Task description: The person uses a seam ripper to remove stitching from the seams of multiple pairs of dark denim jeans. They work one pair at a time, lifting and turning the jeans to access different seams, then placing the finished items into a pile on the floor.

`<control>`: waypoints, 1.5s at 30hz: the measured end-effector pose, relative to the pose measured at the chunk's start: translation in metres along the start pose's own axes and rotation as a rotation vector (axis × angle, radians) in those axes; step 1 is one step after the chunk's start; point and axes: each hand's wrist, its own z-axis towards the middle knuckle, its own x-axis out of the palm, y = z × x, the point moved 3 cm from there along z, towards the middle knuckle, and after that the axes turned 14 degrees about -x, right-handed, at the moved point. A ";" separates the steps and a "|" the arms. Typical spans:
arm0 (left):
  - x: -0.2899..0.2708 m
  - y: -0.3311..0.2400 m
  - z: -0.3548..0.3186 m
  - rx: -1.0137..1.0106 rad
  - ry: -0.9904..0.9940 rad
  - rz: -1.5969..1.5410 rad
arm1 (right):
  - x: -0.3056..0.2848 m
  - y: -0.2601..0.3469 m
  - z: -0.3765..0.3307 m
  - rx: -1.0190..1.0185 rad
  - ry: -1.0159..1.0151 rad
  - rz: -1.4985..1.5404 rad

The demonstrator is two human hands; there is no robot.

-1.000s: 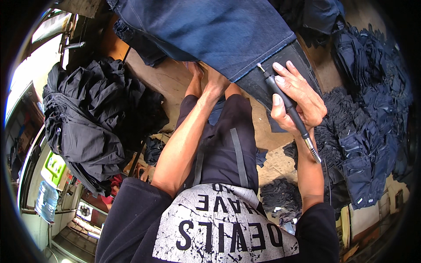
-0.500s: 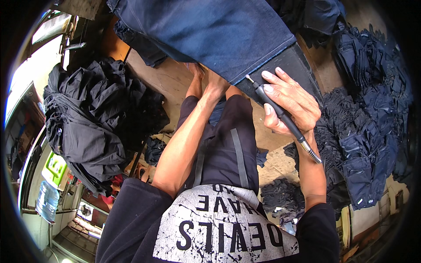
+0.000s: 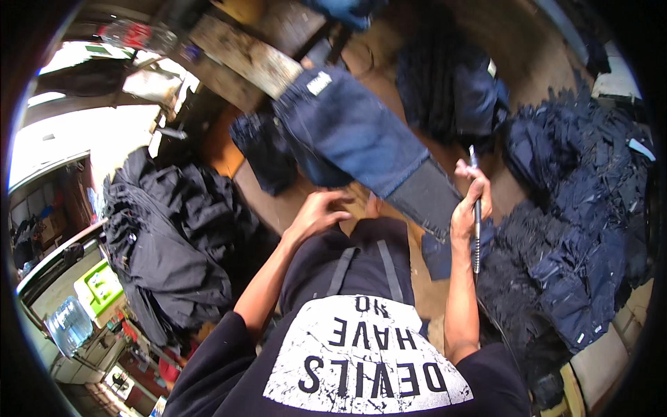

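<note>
Cluttered workshop ground of bare brown floor (image 3: 424, 292) shows between heaps of dark clothing, and one pair of blue jeans (image 3: 354, 132) stretched across the middle serves as the landmark. Far left of the jeans and lower down stands one clear water jug (image 3: 68, 325) beside one green box (image 3: 103, 292). Nearer, still left of the jeans, lies one big pile of black garments (image 3: 174, 243). One smaller dark bundle (image 3: 264, 156) sits just beside the jeans' left edge. Below the jeans, the left hand (image 3: 318, 214) hangs loose and released, fingers curled, holding nothing, its fingertips near the lower edge of the denim. The jeans' grey worn leg end (image 3: 427, 194) points down and right. Just right of that end, the right hand (image 3: 471, 201) is clenched around one slim metal tool (image 3: 476, 208), held upright with its tip above the fingers. Above right of the jeans hangs one more dark garment (image 3: 465, 90). Far right spreads one large heap of navy jeans (image 3: 583, 229).
</note>
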 end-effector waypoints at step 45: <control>-0.143 -0.091 0.135 0.203 -0.841 0.475 | 0.064 0.040 -0.013 -0.174 0.449 0.038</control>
